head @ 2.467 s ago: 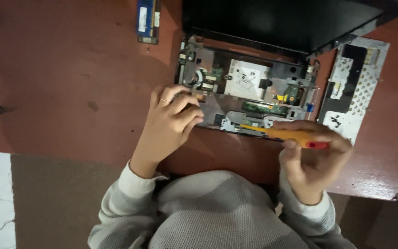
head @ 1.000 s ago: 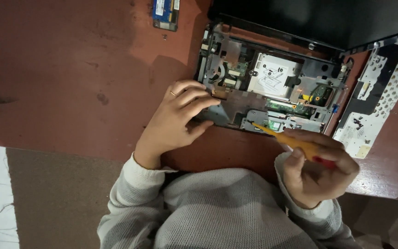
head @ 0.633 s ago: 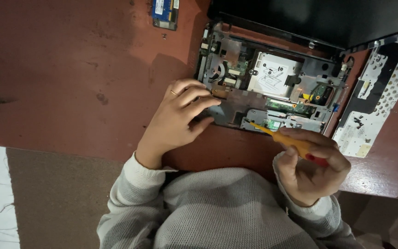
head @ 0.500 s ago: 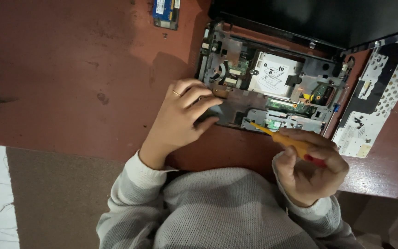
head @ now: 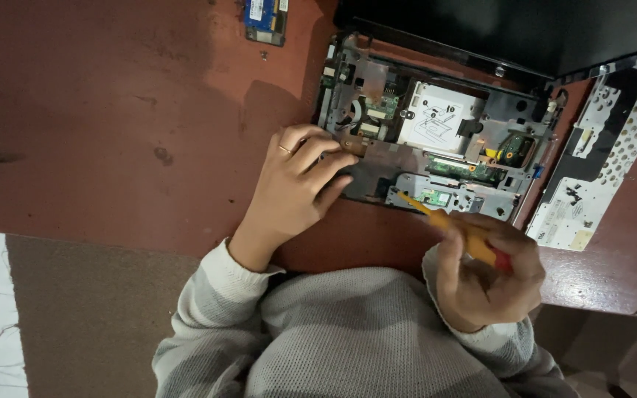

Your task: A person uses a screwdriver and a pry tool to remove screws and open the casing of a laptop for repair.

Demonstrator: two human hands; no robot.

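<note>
Gripping a yellow-handled screwdriver [head: 460, 232] in a closed fist, the right hand [head: 489, 274] has the tip angled down onto the front edge of the opened laptop chassis [head: 436, 140], right by the small green board [head: 436, 197] near the front rail. The left hand [head: 298, 190] isn't holding anything; it's lying flat, fingers spread a bit, pressing on the chassis's near left corner to steady it.

Compared with half a second back, the screwdriver tip has crept a little further in toward that green board, and the left hand has barely shifted, so it looks like the work is settling on one spot rather than hunting around.

Around it: the dark lid [head: 510, 29] is folded back behind, the removed keyboard plate [head: 599, 173] lies face down just to the right, and a blue memory stick [head: 265, 16] sits well apart on the reddish table [head: 97, 118].
</note>
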